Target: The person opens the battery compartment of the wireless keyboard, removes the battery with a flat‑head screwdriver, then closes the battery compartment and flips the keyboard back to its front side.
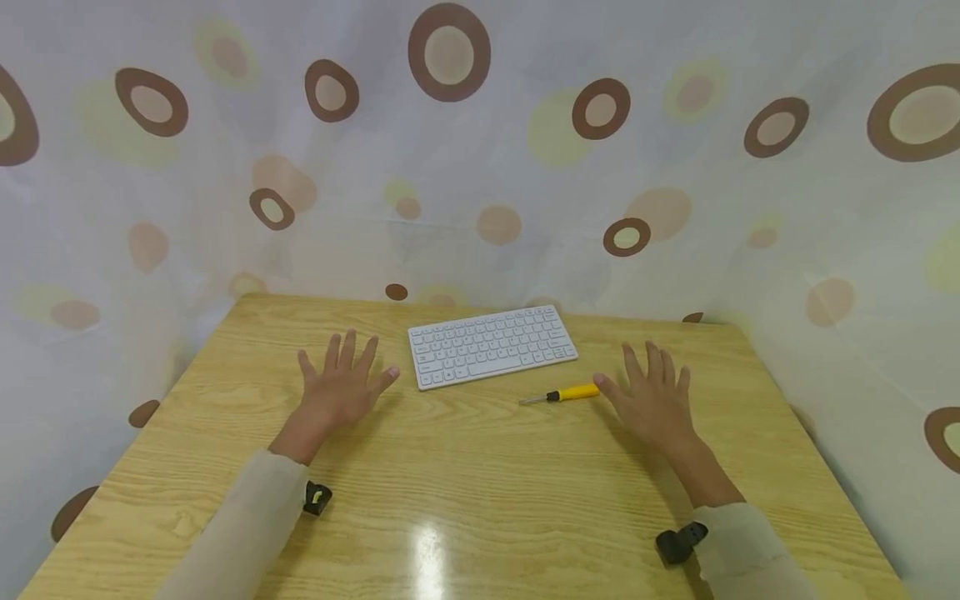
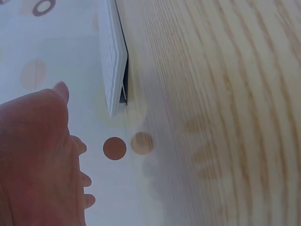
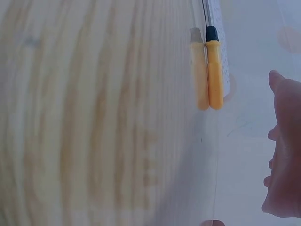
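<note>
A white keyboard (image 1: 491, 346) lies slightly angled near the back of the wooden table. In front of its right part rests a screwdriver (image 1: 577, 392) with a yellow handle, a black collar and a metal shaft pointing left. My left hand (image 1: 339, 392) is left of the keyboard, palm down, fingers spread and holding nothing. To the right of the screwdriver is my right hand (image 1: 656, 404), its fingers also spread, the thumb tip overlapping the handle end in the head view. In the right wrist view, the screwdriver (image 3: 215, 75) shows a gap from the hand.
The glossy wooden table (image 1: 465, 467) has a light glare near its front. A pale curtain (image 1: 510, 175) with brown and beige spots hangs behind and along both sides. Dark straps (image 1: 678, 543) sit at the cuffs of both sleeves.
</note>
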A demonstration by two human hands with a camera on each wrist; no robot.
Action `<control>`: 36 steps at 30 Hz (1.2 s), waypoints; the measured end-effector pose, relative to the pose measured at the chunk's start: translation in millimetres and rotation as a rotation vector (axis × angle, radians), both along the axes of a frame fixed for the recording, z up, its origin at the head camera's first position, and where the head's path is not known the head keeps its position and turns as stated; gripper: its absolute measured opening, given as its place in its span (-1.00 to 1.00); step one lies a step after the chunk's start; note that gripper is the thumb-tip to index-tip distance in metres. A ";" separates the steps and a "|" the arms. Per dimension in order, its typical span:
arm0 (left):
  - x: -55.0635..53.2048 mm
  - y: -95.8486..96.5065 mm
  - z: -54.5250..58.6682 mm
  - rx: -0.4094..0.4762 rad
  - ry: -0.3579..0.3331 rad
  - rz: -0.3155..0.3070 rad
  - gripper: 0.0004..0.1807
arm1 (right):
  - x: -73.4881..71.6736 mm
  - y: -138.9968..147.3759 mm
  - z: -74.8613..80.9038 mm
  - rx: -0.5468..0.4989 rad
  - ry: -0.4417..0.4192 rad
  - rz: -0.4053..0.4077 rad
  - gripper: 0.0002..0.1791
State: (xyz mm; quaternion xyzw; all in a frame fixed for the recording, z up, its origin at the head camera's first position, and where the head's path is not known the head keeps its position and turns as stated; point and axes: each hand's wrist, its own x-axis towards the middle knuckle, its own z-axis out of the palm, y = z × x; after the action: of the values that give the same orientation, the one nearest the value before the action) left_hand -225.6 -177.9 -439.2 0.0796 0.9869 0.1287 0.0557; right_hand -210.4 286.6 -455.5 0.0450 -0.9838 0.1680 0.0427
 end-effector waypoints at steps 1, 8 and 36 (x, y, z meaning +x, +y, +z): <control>-0.9 0.4 -0.7 0.008 0.004 -0.002 -0.07 | -0.9 -0.1 0.1 -0.005 0.006 0.005 0.00; -6.9 4.4 -5.2 0.073 0.027 -0.016 -0.10 | -8.9 -1.8 0.5 -0.147 -0.018 0.054 -0.06; -59.2 29.0 -31.8 0.813 -0.134 0.105 -0.34 | -94.9 -28.0 -15.3 -0.588 -0.232 0.030 -0.39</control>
State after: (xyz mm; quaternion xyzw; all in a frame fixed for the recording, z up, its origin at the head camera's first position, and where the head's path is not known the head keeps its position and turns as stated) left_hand -284.8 -148.9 -471.0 0.0362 0.8525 0.5156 0.0774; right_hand -305.3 258.6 -470.8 0.0257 -0.8906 0.4500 -0.0612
